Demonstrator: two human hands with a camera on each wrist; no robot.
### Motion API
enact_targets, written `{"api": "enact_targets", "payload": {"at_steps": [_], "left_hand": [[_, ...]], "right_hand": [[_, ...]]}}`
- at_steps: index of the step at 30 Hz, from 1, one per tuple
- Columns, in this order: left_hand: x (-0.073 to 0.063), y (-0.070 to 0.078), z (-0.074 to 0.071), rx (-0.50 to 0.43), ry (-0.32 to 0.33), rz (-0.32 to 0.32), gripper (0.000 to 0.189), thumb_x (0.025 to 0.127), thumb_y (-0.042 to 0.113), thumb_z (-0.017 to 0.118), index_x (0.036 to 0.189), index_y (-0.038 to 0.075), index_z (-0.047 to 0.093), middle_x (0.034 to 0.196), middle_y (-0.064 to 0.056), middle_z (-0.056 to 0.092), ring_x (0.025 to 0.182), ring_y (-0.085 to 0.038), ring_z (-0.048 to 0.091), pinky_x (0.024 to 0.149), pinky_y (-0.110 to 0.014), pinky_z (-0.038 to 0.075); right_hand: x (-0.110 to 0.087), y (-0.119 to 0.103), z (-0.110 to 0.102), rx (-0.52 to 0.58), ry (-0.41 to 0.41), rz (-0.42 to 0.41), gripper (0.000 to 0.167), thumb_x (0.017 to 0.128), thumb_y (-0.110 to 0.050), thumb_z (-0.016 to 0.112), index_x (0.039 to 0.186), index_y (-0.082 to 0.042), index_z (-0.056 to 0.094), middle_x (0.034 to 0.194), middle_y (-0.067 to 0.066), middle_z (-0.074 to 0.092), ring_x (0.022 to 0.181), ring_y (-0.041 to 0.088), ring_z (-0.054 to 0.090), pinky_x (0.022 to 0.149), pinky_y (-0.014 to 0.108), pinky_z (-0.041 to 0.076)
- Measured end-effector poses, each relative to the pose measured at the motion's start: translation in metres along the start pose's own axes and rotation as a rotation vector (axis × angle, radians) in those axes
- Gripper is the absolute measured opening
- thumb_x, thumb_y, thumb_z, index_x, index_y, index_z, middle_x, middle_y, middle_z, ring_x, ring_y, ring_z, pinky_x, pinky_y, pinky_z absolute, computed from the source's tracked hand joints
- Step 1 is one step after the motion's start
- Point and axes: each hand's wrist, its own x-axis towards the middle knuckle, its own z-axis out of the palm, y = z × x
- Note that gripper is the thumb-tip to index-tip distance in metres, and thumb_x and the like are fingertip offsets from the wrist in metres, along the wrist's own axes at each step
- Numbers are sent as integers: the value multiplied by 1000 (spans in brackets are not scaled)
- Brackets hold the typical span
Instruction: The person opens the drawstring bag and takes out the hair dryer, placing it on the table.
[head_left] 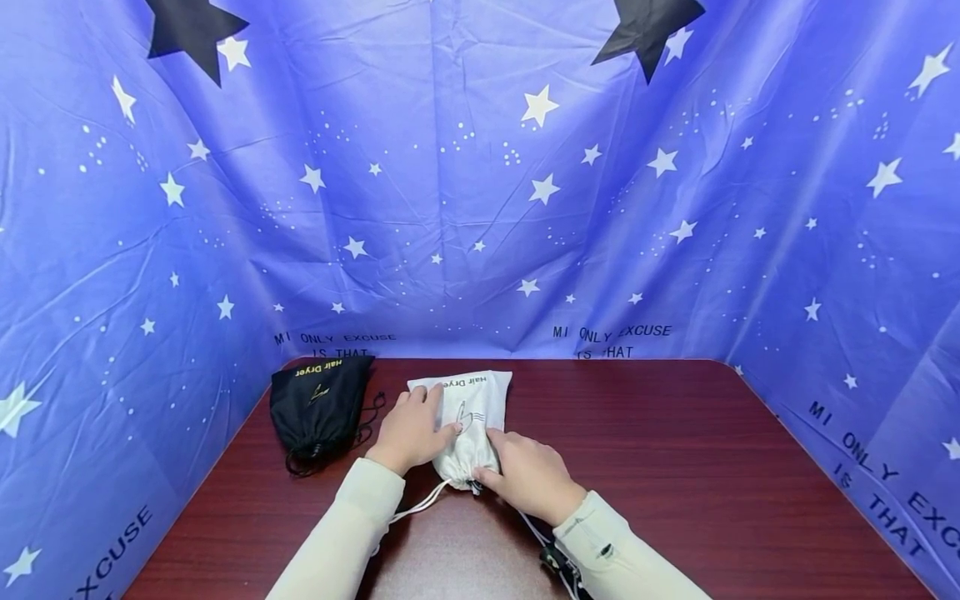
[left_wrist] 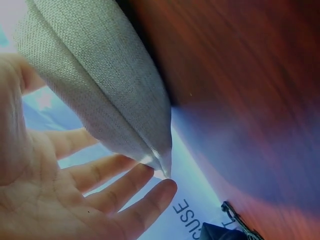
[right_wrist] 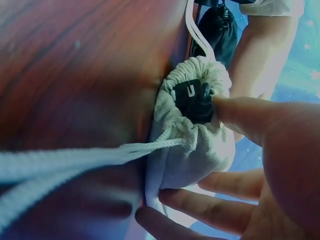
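White drawstring bag lies on the tabletop in front of you, between your two hands, with its gathered mouth toward you and its lettering upside down from your side. Your left hand is spread along the bag's left side, thumb over the front; your right hand lies along the other side, fingers extended and thumb by the mouth, where a black piece shows inside (whether the thumb presses that piece or merely sits next to it, I cannot tell). Your step looks like steadying or squaring the bag. To do it well, press evenly from both sides with flat fingers, since the cloth seems soft and a hard squeeze would probably crumple it. Work from the filled body rather than the mouth, so that the black piece is less likely to slip out. Mind the white cord trailing from the mouth, which could snag under a wrist, and leave room for the black bag near your left hand.
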Motion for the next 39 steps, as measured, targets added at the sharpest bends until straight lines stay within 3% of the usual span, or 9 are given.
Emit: {"api": "enact_targets", "payload": {"at_steps": [8, 15, 21, 39], "left_hand": [[-3, 7, 1, 5, -4, 1, 84, 92, 59, 66, 154, 7, 46, 143, -22, 56, 125, -41, 55, 92, -53, 55], [-3, 8, 4, 17, -5, 7, 84, 92, 61, 65, 154, 8, 46, 144, -21, 56, 126, -40, 56, 90, -54, 56], [-3, 9, 3, 25, -6, 13, 84, 91, 61, 66, 154, 9, 46, 143, -20, 57, 125, -39, 56, 89, -54, 56], [-6, 16, 2, 31, 3, 45, 84, 91, 59, 67, 153, 6, 47, 142, -22, 57, 124, -40, 57, 91, -53, 56]], "right_hand": [[-2, 6, -2, -32, -8, -22, 58, 87, -52, 77, 126, -11, 64, 97, 6, 72, 85, 26, 72, 63, 45, 55], [-1, 5, -4, -20, -38, -10, 56, 87, -53, 77, 120, -10, 62, 93, 5, 70, 78, 27, 70, 59, 45, 53], [-1, 5, -5, -13, -68, -6, 53, 86, -53, 78, 112, -10, 60, 85, 0, 64, 71, 19, 65, 55, 41, 50], [-3, 1, -18, -27, -104, -24, 50, 85, -49, 81, 103, -9, 58, 83, 0, 62, 69, 19, 62, 55, 43, 50]]}}
